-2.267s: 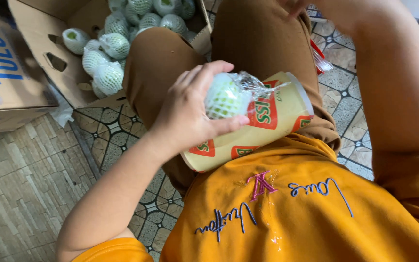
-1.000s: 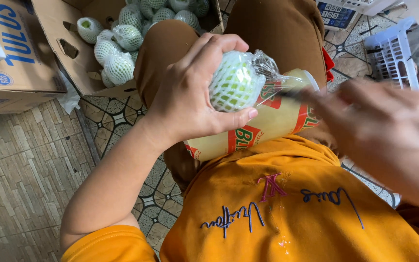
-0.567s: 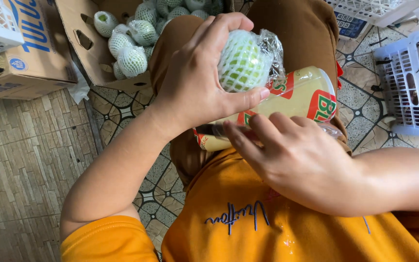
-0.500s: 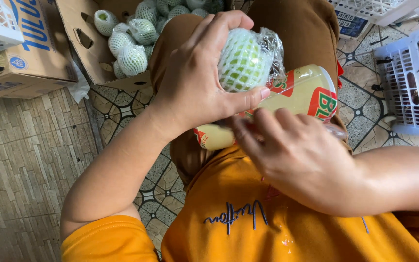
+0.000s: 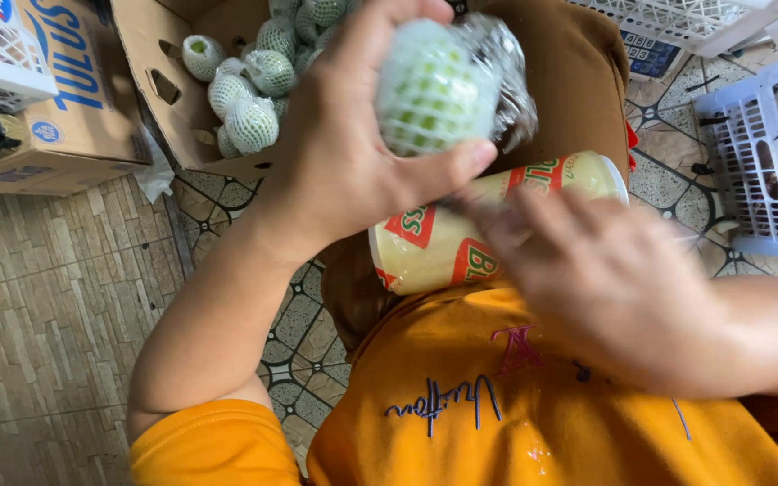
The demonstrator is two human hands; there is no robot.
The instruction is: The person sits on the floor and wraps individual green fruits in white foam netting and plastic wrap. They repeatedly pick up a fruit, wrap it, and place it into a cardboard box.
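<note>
A green fruit [image 5: 434, 90] in white foam net and clear plastic wrap is gripped by the left hand [image 5: 353, 153], fingers curled round it, above the lap. The right hand [image 5: 605, 279] is blurred, fingers spread loosely over a cream roll [image 5: 461, 243] resting on the lap; whether anything is held cannot be told. More netted fruits [image 5: 249, 99] are seen in a cardboard box [image 5: 159, 90] on the tiled floor [image 5: 47, 288]. A white basket [image 5: 758, 171] is set to the right.

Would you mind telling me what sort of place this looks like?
Probably a fruit-packing spot on a tiled floor: an open cardboard box of green fruits in white foam nets, white plastic baskets nearby, and the left hand holding one netted, plastic-wrapped fruit.
</note>
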